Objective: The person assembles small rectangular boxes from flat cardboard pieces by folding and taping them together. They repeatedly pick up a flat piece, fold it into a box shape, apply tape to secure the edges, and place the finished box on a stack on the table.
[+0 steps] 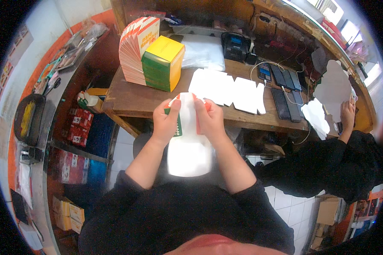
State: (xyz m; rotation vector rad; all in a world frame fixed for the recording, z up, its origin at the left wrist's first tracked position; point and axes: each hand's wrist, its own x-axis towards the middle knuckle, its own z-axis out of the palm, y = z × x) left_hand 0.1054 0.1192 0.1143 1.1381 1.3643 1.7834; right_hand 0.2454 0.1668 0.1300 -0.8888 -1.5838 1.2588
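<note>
Between my two hands is a cardboard carton blank, its bare white inner face turned up and green and red printed sides folded up along the edges. My left hand closes on the green side. My right hand grips the red side, thumb on the inner face. The blank's lower part hangs over my lap, bright and slightly blurred. Just beyond my hands, on the table's left end, stand a yellow and green stack of cartons and a fanned row of red and white cartons. Flat white blanks lie to the right.
Several phones with white cables lie on the wooden table, near a black device and a clear plastic pack. At right, another person's hand is by a pale sheet. Shelves with packages line the left.
</note>
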